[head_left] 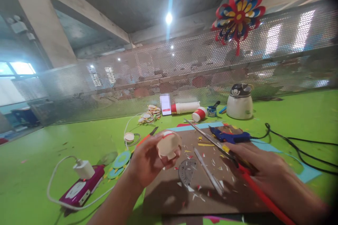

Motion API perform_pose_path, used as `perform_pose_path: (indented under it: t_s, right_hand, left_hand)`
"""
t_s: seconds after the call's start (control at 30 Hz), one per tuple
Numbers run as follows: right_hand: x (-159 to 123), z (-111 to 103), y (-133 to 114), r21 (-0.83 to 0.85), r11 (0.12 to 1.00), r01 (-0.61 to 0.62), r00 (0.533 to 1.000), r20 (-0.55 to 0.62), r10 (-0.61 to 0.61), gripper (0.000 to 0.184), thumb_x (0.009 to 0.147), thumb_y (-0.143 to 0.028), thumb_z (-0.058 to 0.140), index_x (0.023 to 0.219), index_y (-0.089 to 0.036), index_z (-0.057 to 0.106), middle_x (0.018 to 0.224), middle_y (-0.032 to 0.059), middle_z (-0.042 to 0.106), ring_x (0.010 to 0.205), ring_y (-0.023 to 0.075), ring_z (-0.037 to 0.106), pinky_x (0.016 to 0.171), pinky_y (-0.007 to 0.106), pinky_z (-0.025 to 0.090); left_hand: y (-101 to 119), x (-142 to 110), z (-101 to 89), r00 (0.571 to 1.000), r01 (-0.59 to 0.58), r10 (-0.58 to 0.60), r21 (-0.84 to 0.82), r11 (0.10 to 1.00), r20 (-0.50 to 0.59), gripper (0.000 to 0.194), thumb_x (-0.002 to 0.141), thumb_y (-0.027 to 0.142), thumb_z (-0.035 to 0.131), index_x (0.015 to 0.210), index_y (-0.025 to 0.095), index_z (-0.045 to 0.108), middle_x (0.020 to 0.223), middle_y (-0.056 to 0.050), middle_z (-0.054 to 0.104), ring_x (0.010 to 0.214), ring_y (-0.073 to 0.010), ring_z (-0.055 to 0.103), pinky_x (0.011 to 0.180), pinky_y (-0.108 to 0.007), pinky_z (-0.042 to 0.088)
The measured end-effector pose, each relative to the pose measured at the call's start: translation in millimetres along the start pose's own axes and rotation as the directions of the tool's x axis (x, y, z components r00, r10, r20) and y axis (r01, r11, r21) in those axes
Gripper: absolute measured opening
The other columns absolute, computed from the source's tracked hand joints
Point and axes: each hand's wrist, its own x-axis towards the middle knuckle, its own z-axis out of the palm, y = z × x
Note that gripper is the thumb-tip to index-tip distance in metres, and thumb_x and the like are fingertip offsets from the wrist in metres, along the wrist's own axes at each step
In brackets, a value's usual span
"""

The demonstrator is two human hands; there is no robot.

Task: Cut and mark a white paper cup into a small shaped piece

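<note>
My left hand [154, 158] grips a cut-down paper cup [169, 145], its pale round bottom facing me and a bit of red at its upper edge. In my right hand [266, 168] is a pair of scissors [204, 135] with a red handle; the blades point up and to the left, apart from the cup. Below both hands lies a brown board [195, 202] strewn with small white, red and yellow paper scraps. On it rest a clear protractor [187, 172] and a translucent stick [208, 172]. A blue glue gun [232, 136] lies just beyond my right hand.
At left, a purple power strip [83, 186] holds a white charger [83, 169] with a looping cable. Behind stand a phone [166, 105], stacked paper cups [186, 108], cut cup pieces [148, 115] and a white flask [239, 103]. A black cord [290, 144] runs right. A paper flower [239, 15] hangs above.
</note>
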Motion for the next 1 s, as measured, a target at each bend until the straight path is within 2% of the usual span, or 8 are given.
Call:
perform_pose_path:
  t_s: [0.1,0.17,0.27,0.37,0.53,0.73,0.87,1.0]
  right_hand:
    - [5.2,2.1,-10.2,0.136,0.989,-0.064,0.998,0.032,0.06,0.013,0.08,-0.026,0.062,0.085,-0.018,0.07,0.078,0.0047,0.073,0.069,0.0232,0.069,0.057,0.03,0.055]
    - [6.6,5.3,-12.2,0.198,0.975,-0.101,0.995,0.038,0.095,0.017,0.082,-0.027,0.057,0.079,-0.017,0.071,0.071,0.0042,0.072,0.06,0.0205,0.066,0.051,0.029,0.052]
    - [5.2,7.6,-10.4,0.277,0.945,-0.175,0.985,0.034,0.172,0.024,0.085,-0.033,0.055,0.085,-0.017,0.073,0.068,0.0049,0.072,0.054,0.0191,0.063,0.047,0.028,0.05]
    - [2.8,2.5,-12.1,0.41,0.868,-0.28,0.96,0.097,0.264,0.026,0.088,-0.037,0.055,0.097,-0.017,0.071,0.069,0.0045,0.07,0.059,0.0191,0.065,0.049,0.028,0.051]
    - [6.1,-5.9,-26.9,0.625,0.702,-0.342,0.94,0.22,0.262,0.035,0.09,-0.035,0.056,0.12,-0.018,0.06,0.091,0.0062,0.071,0.083,0.0213,0.07,0.07,0.031,0.057]
    - [7.5,0.4,-40.0,0.642,0.71,-0.289,0.954,0.132,0.27,0.016,0.081,-0.024,0.062,0.095,-0.019,0.062,0.081,0.0027,0.069,0.074,0.017,0.067,0.066,0.027,0.057]
    - [3.8,4.4,-40.1,0.68,0.654,-0.331,0.933,0.133,0.334,0.018,0.081,-0.024,0.062,0.098,-0.018,0.063,0.085,0.0029,0.069,0.071,0.0141,0.064,0.065,0.026,0.055]
    - [2.5,8.2,-37.9,0.698,0.63,-0.341,0.92,0.11,0.376,0.031,0.079,-0.026,0.063,0.108,-0.015,0.064,0.077,0.0006,0.063,0.062,0.0115,0.056,0.057,0.024,0.05]
  left_hand:
    - [-4.6,0.8,-4.4,0.991,-0.127,0.134,0.259,0.958,-0.008,0.037,0.077,0.04,0.069,0.105,0.015,0.064,0.089,-0.009,0.067,0.072,-0.0133,0.059,0.057,-0.02,0.044]
    - [-8.1,1.2,-7.3,0.97,-0.214,0.243,0.477,0.852,0.0,0.038,0.08,0.038,0.069,0.113,0.02,0.061,0.096,-0.007,0.065,0.08,-0.014,0.059,0.066,-0.024,0.047]
    - [-13.2,0.3,-6.4,0.936,-0.265,0.345,0.77,0.581,0.061,0.038,0.085,0.036,0.066,0.12,0.026,0.057,0.102,-0.004,0.062,0.086,-0.0152,0.058,0.077,-0.031,0.048]
    - [-18.6,-1.7,2.0,0.918,-0.268,0.362,0.923,0.275,0.159,0.037,0.087,0.034,0.063,0.122,0.03,0.055,0.112,-0.003,0.061,0.095,-0.0182,0.057,0.085,-0.036,0.047]
    - [-30.8,-2.6,17.4,0.91,-0.31,0.302,0.95,0.038,0.285,0.041,0.089,0.031,0.06,0.129,0.029,0.048,0.124,-0.004,0.057,0.112,-0.0199,0.054,0.096,-0.037,0.045]
    - [-44.7,-2.2,22.5,0.854,-0.403,0.275,0.896,-0.188,0.442,0.053,0.088,0.028,0.061,0.136,0.021,0.04,0.123,-0.009,0.058,0.111,-0.0217,0.056,0.093,-0.036,0.049]
    - [-49.2,-1.0,22.3,0.827,-0.441,0.258,0.861,-0.252,0.499,0.051,0.088,0.029,0.061,0.134,0.018,0.04,0.121,-0.012,0.058,0.108,-0.0238,0.058,0.089,-0.037,0.052]
    - [-50.5,-0.7,22.5,0.834,-0.445,0.249,0.866,-0.226,0.493,0.048,0.088,0.029,0.061,0.131,0.019,0.042,0.122,-0.013,0.059,0.109,-0.0245,0.059,0.087,-0.038,0.052]
